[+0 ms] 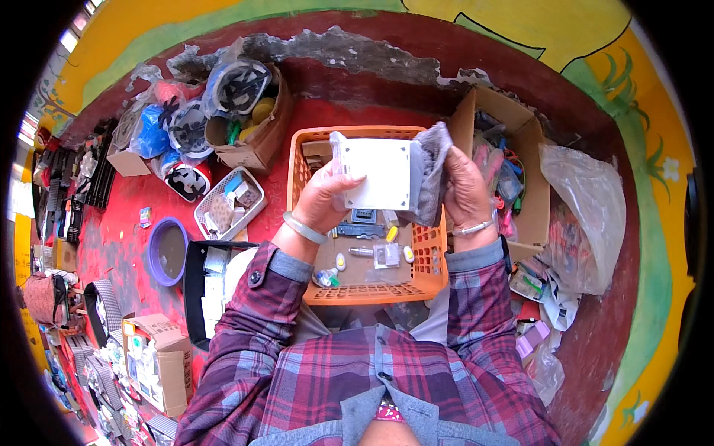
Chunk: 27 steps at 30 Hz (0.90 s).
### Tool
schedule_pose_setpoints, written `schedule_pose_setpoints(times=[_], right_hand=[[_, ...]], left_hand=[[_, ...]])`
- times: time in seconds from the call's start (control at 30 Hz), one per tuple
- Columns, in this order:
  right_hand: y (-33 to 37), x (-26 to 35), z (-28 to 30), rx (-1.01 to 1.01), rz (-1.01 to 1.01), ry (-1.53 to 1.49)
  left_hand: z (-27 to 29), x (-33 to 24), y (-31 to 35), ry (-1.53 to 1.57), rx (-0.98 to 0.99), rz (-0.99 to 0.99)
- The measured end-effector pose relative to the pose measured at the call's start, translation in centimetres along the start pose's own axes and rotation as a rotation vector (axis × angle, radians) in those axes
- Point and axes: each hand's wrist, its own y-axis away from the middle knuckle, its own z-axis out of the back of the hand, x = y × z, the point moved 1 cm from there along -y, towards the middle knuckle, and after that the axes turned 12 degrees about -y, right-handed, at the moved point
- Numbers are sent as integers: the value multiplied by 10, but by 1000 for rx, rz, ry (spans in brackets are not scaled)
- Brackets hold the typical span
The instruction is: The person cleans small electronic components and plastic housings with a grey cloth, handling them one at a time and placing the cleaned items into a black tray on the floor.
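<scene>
My left hand (320, 199) grips the left side of a flat white square panel (378, 175), its thumb resting on the face. Clear plastic shows along the panel's left edge, and small dark marks sit near its corners. In my right hand (466, 192) is a grey cloth (431, 172), pressed against the panel's right side. Both hands are above an orange plastic basket (364, 296). Inside it lie a dark blue strip-shaped thing (361, 230), a small clear package (386, 256), and several small white and yellow pieces.
Right of the basket stands an open cardboard box (529, 223) of colourful goods, with a clear plastic bag (584, 208) beside it. To the left are a white basket (256, 207), a purple basin (169, 251), a black box (195, 297) and another filled cardboard box (260, 149).
</scene>
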Motion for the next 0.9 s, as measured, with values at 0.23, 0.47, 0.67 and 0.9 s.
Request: schedule_pose_setpoints(times=[0.23, 0.47, 0.67, 0.9], right_hand=[[2, -16, 5, -53, 194, 454], [2, -12, 3, -66, 133, 247], [-4, 35, 28, -174, 280, 29], [2, 14, 13, 6, -136, -69]], left_hand=[[0, 9, -3, -172, -34, 28], [-3, 7, -3, -113, -20, 87], [16, -10, 4, -4, -110, -20], [18, -16, 2, 98, -170, -197]])
